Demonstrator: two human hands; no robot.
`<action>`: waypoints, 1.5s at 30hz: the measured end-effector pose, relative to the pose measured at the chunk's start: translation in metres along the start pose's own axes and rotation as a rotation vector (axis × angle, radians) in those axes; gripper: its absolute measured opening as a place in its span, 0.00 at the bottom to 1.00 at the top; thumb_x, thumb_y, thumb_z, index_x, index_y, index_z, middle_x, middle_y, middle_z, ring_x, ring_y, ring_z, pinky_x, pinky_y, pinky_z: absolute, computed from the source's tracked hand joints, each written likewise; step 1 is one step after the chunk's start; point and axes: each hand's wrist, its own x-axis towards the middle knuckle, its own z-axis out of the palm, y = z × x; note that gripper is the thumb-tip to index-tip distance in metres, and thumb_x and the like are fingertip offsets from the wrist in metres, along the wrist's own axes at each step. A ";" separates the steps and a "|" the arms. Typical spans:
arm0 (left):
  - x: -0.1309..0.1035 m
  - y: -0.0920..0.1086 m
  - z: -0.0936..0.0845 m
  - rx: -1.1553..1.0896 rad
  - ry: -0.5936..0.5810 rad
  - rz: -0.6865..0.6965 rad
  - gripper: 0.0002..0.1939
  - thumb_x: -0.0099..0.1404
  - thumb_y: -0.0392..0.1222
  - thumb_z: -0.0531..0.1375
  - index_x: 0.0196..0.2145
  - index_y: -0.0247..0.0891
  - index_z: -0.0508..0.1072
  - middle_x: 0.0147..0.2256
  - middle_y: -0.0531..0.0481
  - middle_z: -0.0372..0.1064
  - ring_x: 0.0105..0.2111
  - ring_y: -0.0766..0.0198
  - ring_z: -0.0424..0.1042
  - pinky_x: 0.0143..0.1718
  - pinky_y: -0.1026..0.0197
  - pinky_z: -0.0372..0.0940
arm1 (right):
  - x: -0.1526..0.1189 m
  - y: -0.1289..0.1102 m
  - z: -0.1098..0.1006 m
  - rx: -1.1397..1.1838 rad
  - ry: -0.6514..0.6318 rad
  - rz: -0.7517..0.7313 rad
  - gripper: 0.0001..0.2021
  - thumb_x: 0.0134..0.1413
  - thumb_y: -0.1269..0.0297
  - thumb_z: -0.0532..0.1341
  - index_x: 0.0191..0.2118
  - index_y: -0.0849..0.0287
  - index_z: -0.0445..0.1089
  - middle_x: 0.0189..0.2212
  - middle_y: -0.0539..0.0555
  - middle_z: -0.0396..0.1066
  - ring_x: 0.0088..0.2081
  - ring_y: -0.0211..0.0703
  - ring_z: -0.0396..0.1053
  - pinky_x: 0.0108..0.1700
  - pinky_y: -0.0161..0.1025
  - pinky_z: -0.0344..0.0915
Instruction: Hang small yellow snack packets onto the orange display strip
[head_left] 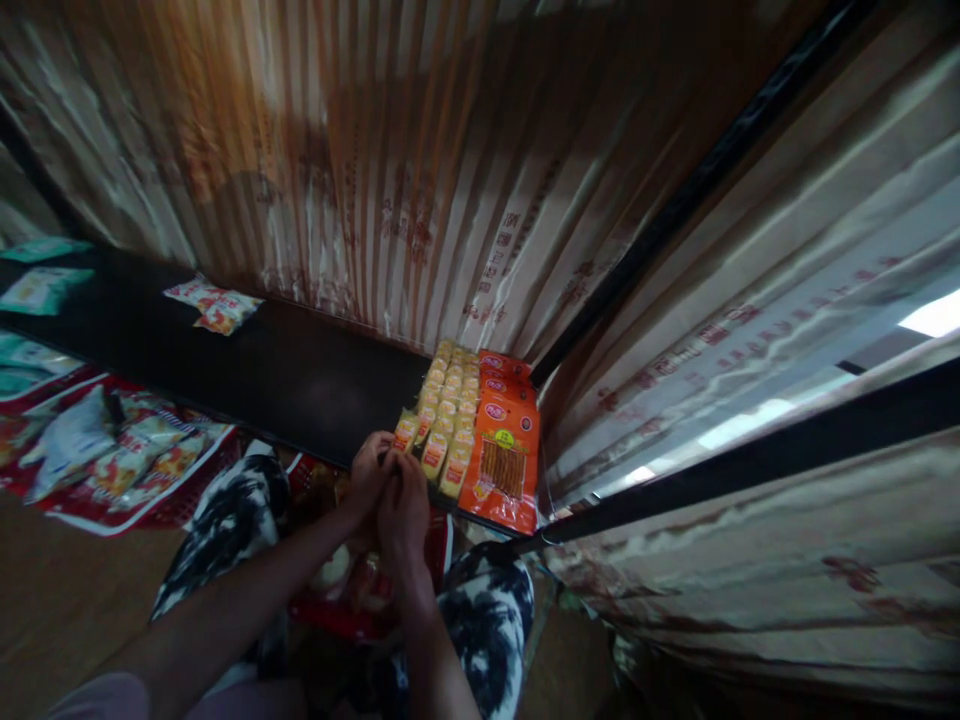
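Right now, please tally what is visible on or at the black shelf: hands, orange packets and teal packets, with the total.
Hands: 2 (left hand, right hand)
Orange packets: 3, overlapping
Teal packets: 2
Total: 7

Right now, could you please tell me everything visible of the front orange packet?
The front orange packet looks like glossy plastic, with an oval logo near its top, a yellow-green label and a patch of brown sticks below; fine print is unreadable. It lies face up at the right end of the black shelf, similar packets directly behind it and yellow packets close beside its left edge. The right hand is off it.
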 end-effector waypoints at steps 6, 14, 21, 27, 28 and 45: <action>0.003 -0.002 0.004 0.045 -0.020 0.063 0.08 0.56 0.39 0.57 0.36 0.40 0.70 0.37 0.49 0.70 0.38 0.61 0.70 0.45 0.60 0.63 | 0.002 0.003 -0.001 0.024 0.014 0.004 0.21 0.54 0.72 0.48 0.50 0.61 0.69 0.54 0.61 0.66 0.56 0.46 0.62 0.58 0.48 0.59; 0.004 -0.001 0.004 0.204 -0.089 0.200 0.08 0.60 0.40 0.54 0.36 0.40 0.71 0.38 0.48 0.69 0.42 0.58 0.67 0.49 0.58 0.60 | 0.001 0.005 -0.007 0.058 -0.021 0.014 0.21 0.54 0.73 0.49 0.51 0.61 0.69 0.55 0.61 0.65 0.58 0.47 0.60 0.58 0.47 0.59; 0.005 -0.004 0.003 0.177 -0.134 0.188 0.10 0.59 0.42 0.55 0.38 0.39 0.71 0.39 0.46 0.69 0.41 0.58 0.68 0.48 0.58 0.61 | 0.003 0.002 -0.011 0.022 -0.030 -0.010 0.20 0.54 0.73 0.50 0.51 0.62 0.69 0.55 0.63 0.65 0.57 0.49 0.62 0.57 0.47 0.60; 0.002 0.000 0.004 0.295 -0.113 0.298 0.10 0.63 0.41 0.51 0.38 0.39 0.70 0.41 0.46 0.70 0.44 0.59 0.68 0.51 0.54 0.62 | -0.003 0.002 -0.026 -0.113 0.034 -0.202 0.18 0.57 0.73 0.49 0.49 0.60 0.69 0.53 0.62 0.66 0.56 0.45 0.63 0.55 0.46 0.63; 0.001 0.001 0.005 0.314 -0.102 0.318 0.10 0.63 0.41 0.50 0.37 0.39 0.70 0.41 0.46 0.70 0.44 0.59 0.68 0.51 0.54 0.62 | -0.003 0.003 -0.030 -0.145 0.062 -0.240 0.18 0.58 0.73 0.48 0.50 0.60 0.69 0.55 0.62 0.64 0.57 0.45 0.61 0.56 0.47 0.62; 0.026 -0.013 0.041 0.504 -0.022 0.439 0.28 0.69 0.47 0.38 0.59 0.26 0.54 0.61 0.32 0.51 0.64 0.55 0.47 0.63 0.48 0.49 | 0.047 0.039 -0.053 -0.461 0.234 -0.176 0.23 0.63 0.62 0.44 0.59 0.70 0.57 0.63 0.71 0.49 0.65 0.57 0.41 0.58 0.61 0.52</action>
